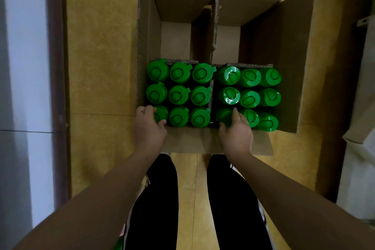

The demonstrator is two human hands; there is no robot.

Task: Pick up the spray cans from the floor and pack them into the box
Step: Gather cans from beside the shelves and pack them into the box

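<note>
Green plastic-capped corner can (161,116): stands upright in the near-left corner of the brown corrugated cardboard box (142,36), against its left wall.
Left hand (149,126): wraps that cap, fingers curled over the outer side and thumb on the near side.
Near-left compartment (174,60): three rows of three upright spray cans, caps touching, the corner can among them.
Upright cardboard divider (214,32): runs front to back and splits the box into left and right halves.
Centre can (224,116): same green kind, in the near row just right of the divider.
Right hand (236,132): grips its top, forefinger laid over the cap and thumb on the near side.
Near-right compartment (249,65): nine more cans, leaning a little to the right (likely the wide lens).
Far-left compartment (175,40) and far-right compartment (227,40): bare cardboard bottoms, nothing in them.
Step in hand: setting the last two cans of the near row; from straight above I cannot tell whether they are fully down.
Next move: let go of both caps, fetch more cans from the tan floor (97,67), and lower them straight down into the far compartments.
</note>
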